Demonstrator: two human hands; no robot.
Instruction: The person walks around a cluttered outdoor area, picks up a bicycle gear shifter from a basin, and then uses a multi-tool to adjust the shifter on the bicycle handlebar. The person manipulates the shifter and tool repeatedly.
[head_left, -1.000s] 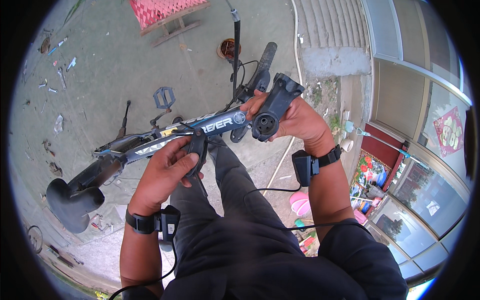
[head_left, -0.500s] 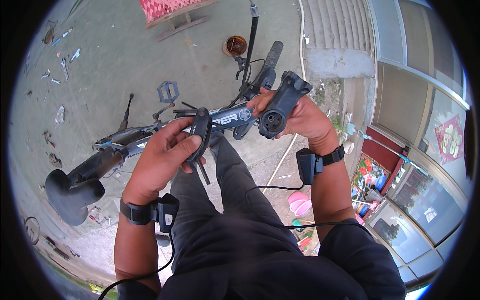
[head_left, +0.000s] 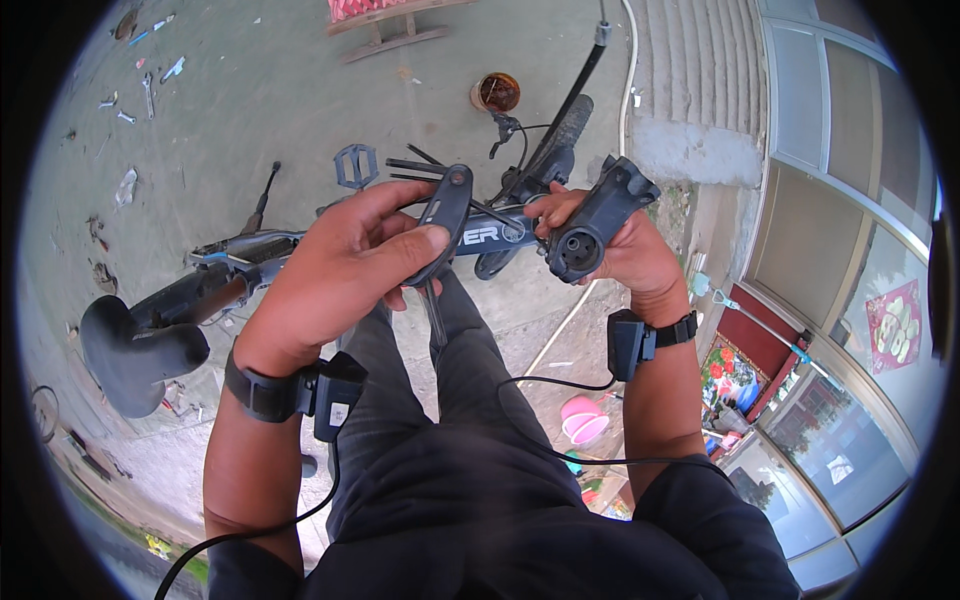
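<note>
My left hand [head_left: 350, 255] is closed round a black folding hex key multi-tool [head_left: 447, 218], its thumb pressed on the side. Several thin keys fan out from the tool's ends. My right hand [head_left: 645, 262] grips a black bicycle stem [head_left: 606, 215] from beneath, fingers partly hidden behind it. A round end with a hole faces up, and the clamp end points away to the right. Tool and stem are apart. Beneath both hands stretches the bicycle's dark frame [head_left: 488, 236], with its black saddle [head_left: 138, 360] at the left and tyre [head_left: 572, 125] beyond the stem.
A pedal [head_left: 355, 166] juts out past the frame. Farther off are a rusty round tin [head_left: 497, 92] and a wooden bench [head_left: 390, 30]. Wrenches [head_left: 149, 95] lie on the ground at the far left. A pink bucket [head_left: 583, 418] stands right of my legs, near glazed doors [head_left: 830, 400].
My left hand has carried the multi-tool right and slightly away from me, nearer the stem. More of its keys now show. My right hand still holds the stem; the view has shifted a little.
</note>
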